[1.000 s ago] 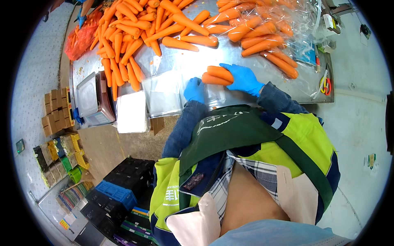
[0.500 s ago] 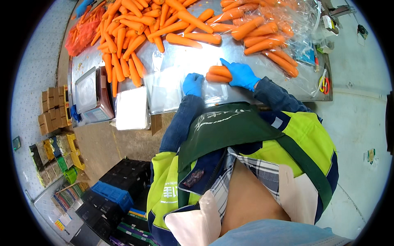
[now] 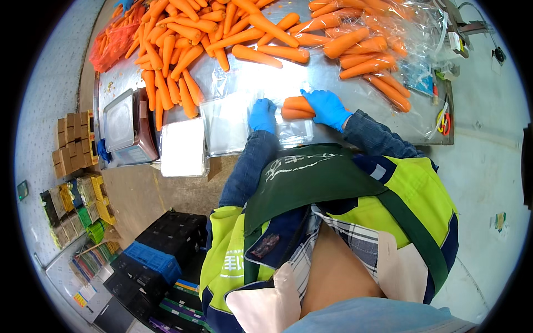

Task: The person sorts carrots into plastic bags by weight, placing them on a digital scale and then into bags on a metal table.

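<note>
My right hand [image 3: 327, 108], in a blue glove, is closed around the right ends of a few carrots [image 3: 298, 107] lying side by side. My left hand [image 3: 262, 115], gloved in the same blue, is curled at the edge of a clear plastic bag [image 3: 294, 133] just left of the carrots; its fingertips are hidden. More flat clear bags [image 3: 225, 125] lie to the left of that hand. Beyond both hands a big heap of loose carrots [image 3: 189, 33] covers the far left of the metal table [image 3: 250, 77]. Bagged carrots [image 3: 361, 55] lie at the far right.
A scale [image 3: 130, 127] stands at the table's left end, with a white stack of sheets [image 3: 183, 147] beside it. Scissors with red and yellow handles [image 3: 444, 122] lie at the right edge. A red mesh bag [image 3: 116, 47] sits far left. Black crates [image 3: 172, 236] stand behind on the left.
The view has shifted slightly, so the table and carrots appear a little lower and to the right. Both hands keep nearly the same places, the right one still on the carrots.
</note>
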`<action>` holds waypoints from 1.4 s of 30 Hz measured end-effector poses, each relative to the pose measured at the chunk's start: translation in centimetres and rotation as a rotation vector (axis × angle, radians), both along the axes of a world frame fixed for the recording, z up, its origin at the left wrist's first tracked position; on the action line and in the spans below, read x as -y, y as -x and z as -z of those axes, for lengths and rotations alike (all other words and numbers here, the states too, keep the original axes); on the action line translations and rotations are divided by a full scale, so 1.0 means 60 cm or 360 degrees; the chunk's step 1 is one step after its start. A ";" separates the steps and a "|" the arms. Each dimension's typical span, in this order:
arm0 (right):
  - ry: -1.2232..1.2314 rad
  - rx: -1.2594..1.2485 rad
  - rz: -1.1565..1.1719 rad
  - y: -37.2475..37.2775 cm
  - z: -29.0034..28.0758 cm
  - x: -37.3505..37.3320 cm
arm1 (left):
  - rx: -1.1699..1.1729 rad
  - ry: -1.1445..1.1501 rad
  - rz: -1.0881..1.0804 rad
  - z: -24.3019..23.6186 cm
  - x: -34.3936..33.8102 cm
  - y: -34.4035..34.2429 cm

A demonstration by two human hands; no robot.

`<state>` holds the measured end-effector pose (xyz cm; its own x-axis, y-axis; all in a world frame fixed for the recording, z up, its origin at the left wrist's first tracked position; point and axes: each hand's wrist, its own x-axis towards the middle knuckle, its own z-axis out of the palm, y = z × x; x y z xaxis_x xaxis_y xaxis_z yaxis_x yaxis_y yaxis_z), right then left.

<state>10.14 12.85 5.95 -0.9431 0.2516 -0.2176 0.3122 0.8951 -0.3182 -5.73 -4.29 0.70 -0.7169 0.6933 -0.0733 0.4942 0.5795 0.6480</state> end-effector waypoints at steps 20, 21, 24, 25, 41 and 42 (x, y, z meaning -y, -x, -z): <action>0.2848 -0.0387 0.1319 -0.045 -0.072 0.065 | -0.0416 -0.0492 0.0312 -0.218 -0.005 -0.102; 0.2960 -0.0352 0.1363 -0.054 -0.089 0.085 | -0.0123 -0.0564 0.0213 -0.212 -0.018 -0.109; 0.2780 -0.0435 0.1494 -0.077 -0.079 0.135 | 0.0474 -0.0384 0.0348 -0.143 -0.037 -0.082; 0.2629 -0.0458 0.1475 -0.092 -0.087 0.145 | 0.0275 -0.0028 0.0463 -0.129 -0.032 -0.084; 0.2107 -0.1309 0.0904 -0.121 -0.377 -0.098 | 0.1400 -0.0800 0.0715 -0.462 -0.165 -0.006; 0.2089 -0.1542 0.1014 -0.113 -0.384 -0.125 | 0.1446 -0.0729 0.0716 -0.511 -0.180 -0.025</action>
